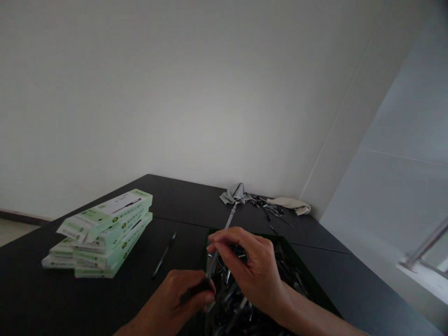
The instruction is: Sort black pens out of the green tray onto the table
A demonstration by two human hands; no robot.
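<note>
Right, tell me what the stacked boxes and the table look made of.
The boxes look like thin, smooth, printed cardboard, with straight folded edges. The table seems matt black laminate, from its even, dull top, though painted board is possible.

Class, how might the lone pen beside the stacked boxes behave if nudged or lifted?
The pen would probably roll if pushed sideways, since its barrel looks slim and rounded. Lying straight, it should stay stiff when lifted, and its slenderness suggests it's light.

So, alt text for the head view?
Left hand and right hand hold a slim translucent pen above a dark bin of pens. Left, on the black table: a loose pen, stacked green boxes. Farther back, cloths.
</note>
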